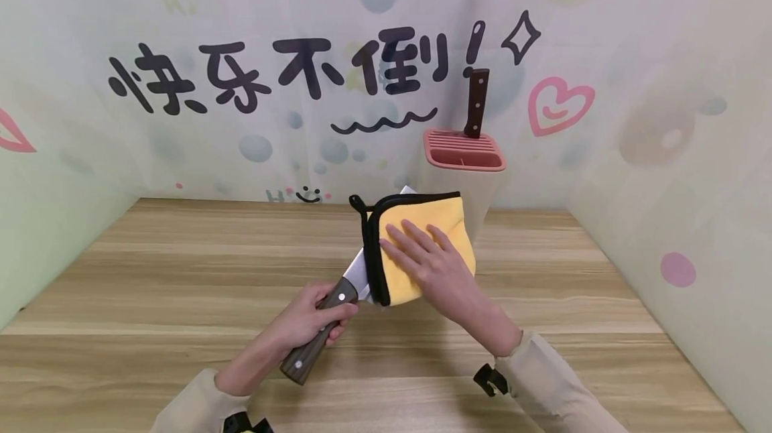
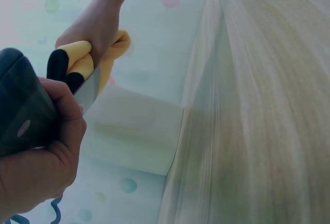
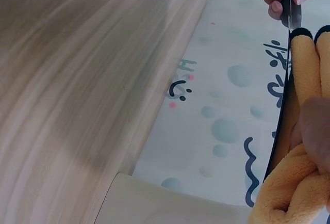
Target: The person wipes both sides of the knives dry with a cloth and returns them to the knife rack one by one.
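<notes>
My left hand point(image 1: 307, 319) grips the dark, riveted handle of a kitchen knife point(image 1: 357, 273), its blade pointing up and away to the right. A yellow cloth point(image 1: 395, 279) with black edging is folded over the blade and hides most of it; a bit of blade shows beyond the cloth's top edge. Laid across the cloth, my right hand point(image 1: 443, 272) holds it against the blade, fingers extended on top in the head view. Cloth lies on both sides of the blade in the right wrist view. The right thumb is mostly hidden.
Behind the cloth stands a white knife block point(image 1: 482, 188) with a pink slotted top point(image 1: 464, 159). Another knife point(image 1: 477, 103) sticks up from it by its brown handle. The wooden table point(image 1: 181, 285) meets printed walls at the back and sides.
</notes>
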### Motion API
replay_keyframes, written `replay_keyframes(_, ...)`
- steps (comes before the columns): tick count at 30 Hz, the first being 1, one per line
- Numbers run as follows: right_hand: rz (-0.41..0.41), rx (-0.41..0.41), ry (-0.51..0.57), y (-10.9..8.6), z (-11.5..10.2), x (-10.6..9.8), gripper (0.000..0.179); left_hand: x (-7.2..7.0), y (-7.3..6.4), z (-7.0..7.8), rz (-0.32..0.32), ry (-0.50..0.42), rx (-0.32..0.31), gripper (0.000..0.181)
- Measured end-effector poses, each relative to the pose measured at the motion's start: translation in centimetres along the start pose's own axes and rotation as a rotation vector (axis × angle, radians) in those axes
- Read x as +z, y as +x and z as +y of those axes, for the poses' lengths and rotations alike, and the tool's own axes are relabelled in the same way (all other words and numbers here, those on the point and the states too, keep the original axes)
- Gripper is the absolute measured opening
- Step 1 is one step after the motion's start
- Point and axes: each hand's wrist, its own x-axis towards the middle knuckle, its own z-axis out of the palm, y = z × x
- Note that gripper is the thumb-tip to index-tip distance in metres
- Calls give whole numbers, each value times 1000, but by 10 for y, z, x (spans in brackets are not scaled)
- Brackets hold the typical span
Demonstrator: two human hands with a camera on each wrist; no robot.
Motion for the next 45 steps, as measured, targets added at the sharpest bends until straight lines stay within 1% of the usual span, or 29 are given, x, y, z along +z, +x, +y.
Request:
replay_keyframes(4, 2, 39, 25, 0, 5, 2, 55, 0, 0, -1, -8, -7, -6, 29)
replay_keyframes(11, -26, 103, 46, -2, 12, 4, 55, 1, 0, -2, -27, 15, 8, 19)
replay_keyframes(21, -26, 165, 37, -3, 21, 8, 54, 0, -1, -2, -20, 37, -7, 21)
replay_keyframes(24, -33, 183, 41, -3, 23, 9, 54, 0, -2, -2, -28, 40, 2, 22)
replay_keyframes(30, -29, 211, 39, -3, 24, 9, 55, -1, -2, -4, -43, 44, 35, 22)
replay_keyframes(37, -43, 252, 37, -3, 26, 10, 56, -1, -3, -4, -38, 28, 21, 25)
replay_keyframes(45, -60, 249, 24, -5, 24, 9, 55, -1, -2, -4, -39, 28, 16, 25)
